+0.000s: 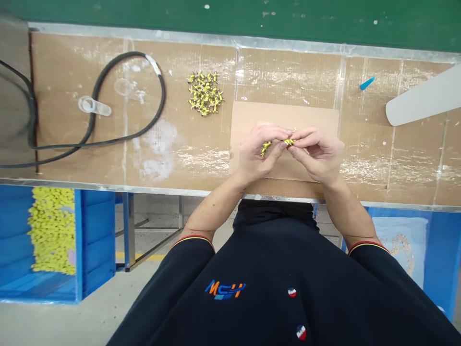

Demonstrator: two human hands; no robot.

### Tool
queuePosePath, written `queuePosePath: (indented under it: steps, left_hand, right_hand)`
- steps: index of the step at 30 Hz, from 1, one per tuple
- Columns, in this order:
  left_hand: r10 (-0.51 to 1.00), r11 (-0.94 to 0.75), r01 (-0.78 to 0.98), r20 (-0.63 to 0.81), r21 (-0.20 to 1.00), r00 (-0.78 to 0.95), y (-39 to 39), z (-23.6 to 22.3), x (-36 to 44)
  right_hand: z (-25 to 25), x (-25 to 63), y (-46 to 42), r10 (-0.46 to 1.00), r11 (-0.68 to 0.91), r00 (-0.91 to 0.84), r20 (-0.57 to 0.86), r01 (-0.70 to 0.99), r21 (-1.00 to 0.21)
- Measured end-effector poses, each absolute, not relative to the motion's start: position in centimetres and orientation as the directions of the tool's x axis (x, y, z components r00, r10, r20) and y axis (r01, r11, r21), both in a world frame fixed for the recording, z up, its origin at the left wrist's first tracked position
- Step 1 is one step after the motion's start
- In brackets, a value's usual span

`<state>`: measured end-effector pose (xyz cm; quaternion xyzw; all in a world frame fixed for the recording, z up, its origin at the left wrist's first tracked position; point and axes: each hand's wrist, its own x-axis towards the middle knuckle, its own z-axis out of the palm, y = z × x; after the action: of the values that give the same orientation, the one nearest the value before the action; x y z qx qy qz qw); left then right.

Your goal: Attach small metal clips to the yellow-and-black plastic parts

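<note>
My left hand and my right hand meet over a cardboard sheet. Pinched between the fingertips of both is a small yellow and black piece; its exact kind is too small to tell. More small yellow pieces show beside my left thumb, partly hidden by that hand; whether they are held or lie on the sheet I cannot tell. Farther left on the bench lies a pile of similar yellow and dark pieces.
A black cable loops across the bench's left side, near a clear plastic tube. At the right are a blue pointed cap and a white tapered object. Blue bins stand below, the left one holding yellow pieces.
</note>
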<state>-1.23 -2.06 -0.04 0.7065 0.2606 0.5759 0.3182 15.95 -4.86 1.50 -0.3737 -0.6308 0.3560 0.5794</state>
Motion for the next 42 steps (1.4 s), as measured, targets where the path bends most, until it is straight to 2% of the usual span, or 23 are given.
queuePosePath:
  steps: [6, 8, 9, 12, 15, 17, 19, 23, 25, 27, 29, 31, 35, 42]
  left_hand:
    - [0.753, -0.646, 0.048, 0.626, 0.762, 0.202, -1.6, -0.7, -1.2]
    - [0.783, -0.622, 0.144, 0.613, 0.77, 0.109, -0.1, -1.3, -2.7]
    - [0.798, -0.587, 0.222, 0.603, 0.778, -0.006, 0.9, -1.6, -3.9]
    - [0.798, -0.371, 0.448, 0.526, 0.814, -0.295, 4.3, -3.0, -8.8]
    - [0.829, -0.128, 0.605, 0.42, 0.786, -0.37, 7.0, -4.9, -13.2]
    - [0.847, -0.087, 0.67, 0.409, 0.737, -0.339, 7.9, -6.0, -14.8]
    - [0.854, -0.116, 0.696, 0.43, 0.708, -0.294, 8.1, -6.6, -15.3]
    - [0.828, -0.204, 0.662, 0.488, 0.721, -0.276, 6.7, -5.0, -13.9]
    - [0.862, -0.335, 0.615, 0.495, 0.714, -0.105, 5.6, -3.6, -12.6]
    - [0.886, -0.45, 0.557, 0.428, 0.698, 0.18, 4.4, -2.4, -11.0]
    - [0.863, -0.497, 0.534, 0.323, 0.684, 0.389, 3.5, -1.6, -9.6]
    - [0.838, -0.511, 0.548, 0.241, 0.662, 0.49, 3.0, -1.4, -8.5]
    - [0.828, -0.504, 0.582, 0.166, 0.638, 0.535, 2.9, -1.8, -7.8]
    - [0.864, -0.417, 0.549, 0.129, 0.725, 0.486, 3.2, -2.2, -8.0]
  right_hand:
    - [1.1, 16.3, -4.8, 0.86, 0.51, -0.101, 0.5, 0.142, -0.849]
    - [1.1, 17.0, -4.6, 0.847, 0.532, -0.102, 0.523, 0.212, -0.82]
    - [1.1, 17.4, -4.4, 0.836, 0.543, -0.079, 0.543, 0.26, -0.798]
    - [1.4, 19.0, -3.8, 0.796, 0.542, 0.031, 0.605, 0.41, -0.734]
    - [2.0, 20.5, -3.2, 0.771, 0.513, 0.09, 0.631, 0.497, -0.699]
    - [2.4, 21.6, -3.0, 0.776, 0.492, 0.077, 0.626, 0.547, -0.677]
    - [2.6, 22.8, -2.8, 0.815, 0.437, 0.04, 0.578, 0.613, -0.659]
    - [2.5, 25.5, -2.7, 0.934, 0.256, -0.017, 0.356, 0.726, -0.639]
    - [2.4, 26.2, -2.7, 0.969, 0.219, -0.096, 0.227, 0.759, -0.613]
    - [2.2, 26.2, -2.7, 0.975, 0.222, -0.19, 0.118, 0.785, -0.578]
    - [2.0, 25.6, -2.6, 0.972, 0.224, -0.225, 0.064, 0.811, -0.54]
    - [1.6, 24.9, -2.5, 0.98, 0.194, -0.188, 0.065, 0.841, -0.505]
    - [0.5, 24.1, -2.2, 0.991, 0.13, -0.098, 0.093, 0.879, -0.458]
    - [-0.9, 24.0, -1.9, 0.996, 0.062, -0.024, 0.08, 0.852, -0.52]
